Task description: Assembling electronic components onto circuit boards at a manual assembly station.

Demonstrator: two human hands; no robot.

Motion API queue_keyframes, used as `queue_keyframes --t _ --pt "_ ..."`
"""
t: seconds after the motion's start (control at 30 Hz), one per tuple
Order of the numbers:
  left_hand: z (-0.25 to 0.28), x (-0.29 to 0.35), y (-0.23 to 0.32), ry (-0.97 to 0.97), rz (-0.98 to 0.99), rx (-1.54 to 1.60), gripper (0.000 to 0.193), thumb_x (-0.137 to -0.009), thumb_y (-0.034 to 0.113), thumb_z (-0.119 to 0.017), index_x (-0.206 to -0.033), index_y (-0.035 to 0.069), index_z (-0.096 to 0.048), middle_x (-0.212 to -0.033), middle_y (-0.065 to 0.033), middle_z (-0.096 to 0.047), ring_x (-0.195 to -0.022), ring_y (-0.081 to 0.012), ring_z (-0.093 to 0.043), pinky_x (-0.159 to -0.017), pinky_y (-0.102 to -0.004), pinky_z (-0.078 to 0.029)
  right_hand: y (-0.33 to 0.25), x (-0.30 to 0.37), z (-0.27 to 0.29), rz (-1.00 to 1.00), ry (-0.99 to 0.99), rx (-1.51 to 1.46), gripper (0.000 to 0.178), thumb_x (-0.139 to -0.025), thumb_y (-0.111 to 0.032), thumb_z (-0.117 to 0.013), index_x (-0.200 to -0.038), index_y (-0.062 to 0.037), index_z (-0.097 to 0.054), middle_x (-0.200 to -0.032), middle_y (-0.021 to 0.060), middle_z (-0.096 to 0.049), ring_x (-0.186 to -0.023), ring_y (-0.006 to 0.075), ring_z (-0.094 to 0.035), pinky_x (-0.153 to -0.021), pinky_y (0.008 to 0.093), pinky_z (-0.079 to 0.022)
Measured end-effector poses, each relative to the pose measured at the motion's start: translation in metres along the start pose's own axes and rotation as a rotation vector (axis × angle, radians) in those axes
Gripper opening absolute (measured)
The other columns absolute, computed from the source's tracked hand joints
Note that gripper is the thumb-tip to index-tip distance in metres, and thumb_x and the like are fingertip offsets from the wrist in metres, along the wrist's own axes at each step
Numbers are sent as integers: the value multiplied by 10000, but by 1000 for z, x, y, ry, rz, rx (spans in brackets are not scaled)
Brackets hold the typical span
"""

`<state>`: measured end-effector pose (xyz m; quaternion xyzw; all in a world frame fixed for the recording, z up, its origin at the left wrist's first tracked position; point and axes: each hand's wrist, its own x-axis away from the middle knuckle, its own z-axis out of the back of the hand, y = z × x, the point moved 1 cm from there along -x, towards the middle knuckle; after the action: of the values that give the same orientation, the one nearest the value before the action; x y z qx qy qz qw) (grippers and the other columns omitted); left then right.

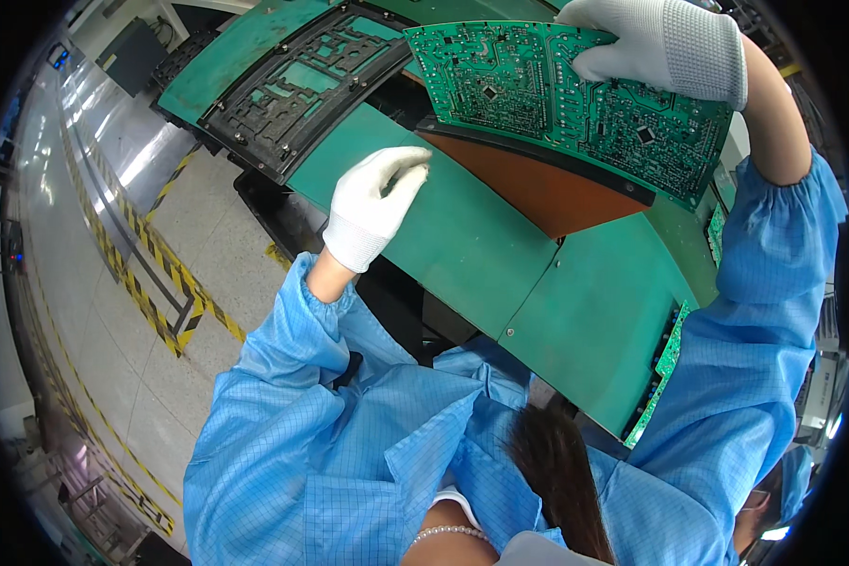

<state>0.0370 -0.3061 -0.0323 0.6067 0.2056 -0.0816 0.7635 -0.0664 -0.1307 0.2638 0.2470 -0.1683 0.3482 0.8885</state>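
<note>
My right hand (653,49), in a white knit glove, grips a large green circuit board (500,90) by its top edge, thumb on the near face. The board stands tilted above the bench, its face covered in small chips and traces. Below its lower edge is a brown panel (528,179) topped by a dark strip; whether they touch I cannot tell. My left hand (375,203), also gloved, hovers over the green bench top (462,222), left of the board. Its fingers curl loosely, with a gap to the thumb and nothing visible in between.
A black fixture tray (288,99) with cut-out pockets lies on the far left of the bench. Narrow green boards (665,377) stand along the right edge. Yellow-black striped tape (151,274) marks the floor at left. Another person (774,500) is partly visible at lower right.
</note>
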Motion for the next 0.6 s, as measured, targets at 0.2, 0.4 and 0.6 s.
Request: queue_keyframes --t 0.2,0.4,0.6 --pt "-3 -6 0 -28 -28 3 199 -930 99 -691 -1094 -11 -723 -1035 -157 -737 -927 -250 -728 -837 -322 -560 -20 8 7 -13 57 77 432 -956 -316 -657 -1149 69 -678 -1008 264 -716 -971 406 -695 -883 443 -547" --pt "10 -3 -2 -6 -16 -5 206 -931 102 -689 -1098 -16 -721 -1035 -160 -735 -926 -255 -725 -838 -327 -557 -24 -17 4 -30 56 146 390 -930 -317 -657 -969 68 -708 -880 265 -709 -863 423 -698 -807 470 -551" --pt "15 -4 -6 -16 -22 13 206 -932 98 -688 -1101 -14 -722 -1044 -160 -735 -942 -257 -723 -853 -327 -554 -35 -27 14 29 73 117 398 -917 -323 -663 -976 68 -712 -883 265 -710 -866 423 -697 -808 468 -550"
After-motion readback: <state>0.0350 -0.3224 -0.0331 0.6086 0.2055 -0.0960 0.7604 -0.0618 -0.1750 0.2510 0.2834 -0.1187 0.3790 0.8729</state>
